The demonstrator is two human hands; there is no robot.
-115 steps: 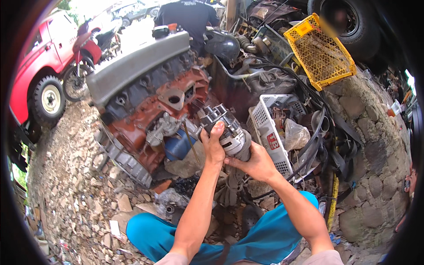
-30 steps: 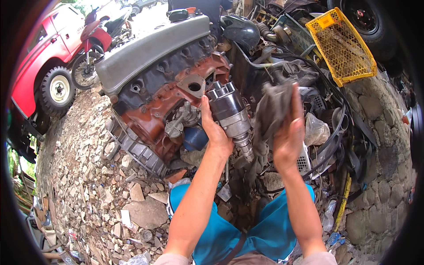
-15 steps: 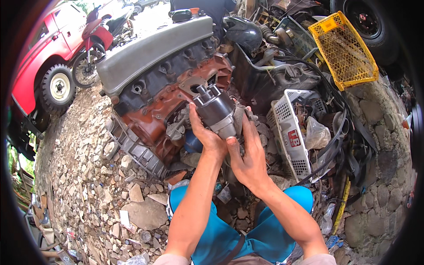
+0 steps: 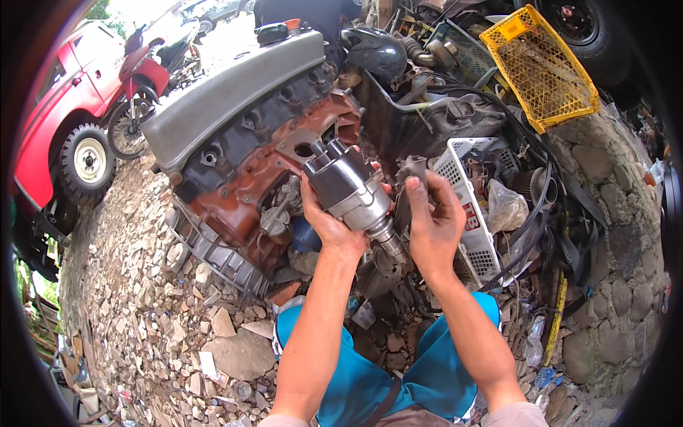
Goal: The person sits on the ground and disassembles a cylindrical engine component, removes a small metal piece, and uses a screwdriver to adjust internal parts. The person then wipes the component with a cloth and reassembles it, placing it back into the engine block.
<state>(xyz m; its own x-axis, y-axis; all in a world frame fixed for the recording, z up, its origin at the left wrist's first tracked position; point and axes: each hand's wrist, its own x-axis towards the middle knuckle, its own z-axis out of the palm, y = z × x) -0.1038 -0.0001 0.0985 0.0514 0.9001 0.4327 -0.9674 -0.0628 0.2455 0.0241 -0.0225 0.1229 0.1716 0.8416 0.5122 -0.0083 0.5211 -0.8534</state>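
Your right hand (image 4: 437,231), pinching grey rag (image 4: 411,171), has come off distributor (image 4: 352,188), baring metal body. Your left hand (image 4: 333,226) cradles it, fingers curled beneath.

Left hand (image 4: 331,222) cupped upward, right hand (image 4: 435,229) raised, apparently pinching

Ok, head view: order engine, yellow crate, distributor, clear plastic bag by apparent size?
1. Engine
2. Yellow crate and distributor: too close to rank; the distributor is nearer the camera
3. Clear plastic bag
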